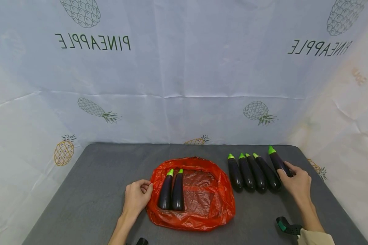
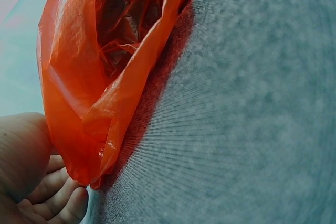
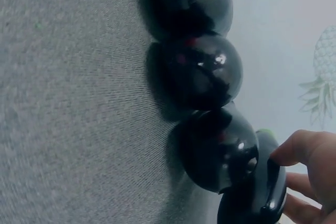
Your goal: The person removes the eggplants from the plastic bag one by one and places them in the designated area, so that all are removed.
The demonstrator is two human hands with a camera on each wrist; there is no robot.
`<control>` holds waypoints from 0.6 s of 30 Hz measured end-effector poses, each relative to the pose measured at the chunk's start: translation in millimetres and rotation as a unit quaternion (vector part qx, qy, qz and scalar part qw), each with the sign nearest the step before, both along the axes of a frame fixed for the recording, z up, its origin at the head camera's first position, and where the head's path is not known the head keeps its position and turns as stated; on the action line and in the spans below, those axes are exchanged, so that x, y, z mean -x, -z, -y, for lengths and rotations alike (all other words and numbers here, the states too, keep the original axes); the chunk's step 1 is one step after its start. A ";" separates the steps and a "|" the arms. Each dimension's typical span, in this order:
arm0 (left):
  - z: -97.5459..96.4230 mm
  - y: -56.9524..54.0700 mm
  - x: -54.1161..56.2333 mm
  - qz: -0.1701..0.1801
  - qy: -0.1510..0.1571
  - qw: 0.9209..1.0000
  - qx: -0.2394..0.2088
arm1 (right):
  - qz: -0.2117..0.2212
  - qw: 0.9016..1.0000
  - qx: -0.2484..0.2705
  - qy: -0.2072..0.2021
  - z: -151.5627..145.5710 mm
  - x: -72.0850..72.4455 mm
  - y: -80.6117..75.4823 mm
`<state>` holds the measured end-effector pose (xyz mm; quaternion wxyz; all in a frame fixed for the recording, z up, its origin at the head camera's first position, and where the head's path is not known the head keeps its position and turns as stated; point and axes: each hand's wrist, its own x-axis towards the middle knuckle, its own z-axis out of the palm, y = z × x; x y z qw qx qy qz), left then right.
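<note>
At the right of the table my right hand (image 1: pixel 296 181) grips a dark eggplant (image 1: pixel 278 160) with a bright green cap, thumb on one side and fingers on the other. The right wrist view shows this eggplant (image 3: pixel 257 192) beside the rounded ends of its neighbours. Several more eggplants (image 1: pixel 259 172) lie in a row just left of it. My left hand (image 1: pixel 138 195) pinches the left rim of a red plastic bag (image 1: pixel 191 223), which lies spread with its mouth facing up. Two eggplants (image 1: pixel 171 192) lie side by side in the bag's left part. Close up, the bag's edge (image 2: pixel 100 145) meets my left thumb and fingers.
The grey table (image 1: pixel 110 163) has rounded far corners. Behind it hangs a pale cloth (image 1: pixel 184 75) printed with pineapples and mirrored lettering. A black wrist strap device (image 1: pixel 289 227) sits on my right forearm, over the table.
</note>
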<state>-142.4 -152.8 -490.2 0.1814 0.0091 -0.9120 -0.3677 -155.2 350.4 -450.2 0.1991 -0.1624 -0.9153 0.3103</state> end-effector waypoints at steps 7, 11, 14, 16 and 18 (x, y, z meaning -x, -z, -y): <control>0.3 -0.5 0.0 0.006 -0.003 1.000 0.001 | 0.031 0.999 0.005 -0.013 -5.4 3.5 7.3; 0.2 -0.4 0.3 0.008 -0.004 1.000 0.000 | 0.043 0.999 0.005 -0.026 -8.1 4.1 11.2; 0.2 -0.3 0.5 0.007 -0.004 1.000 0.000 | 0.050 0.998 0.004 -0.034 -9.6 4.8 13.0; 0.2 -0.1 0.7 0.006 -0.004 1.000 0.000 | 0.054 0.998 0.001 -0.036 -9.9 5.7 13.3; 0.1 0.1 0.7 0.005 -0.004 1.000 0.000 | 0.060 0.997 0.000 -0.038 -9.9 6.2 13.2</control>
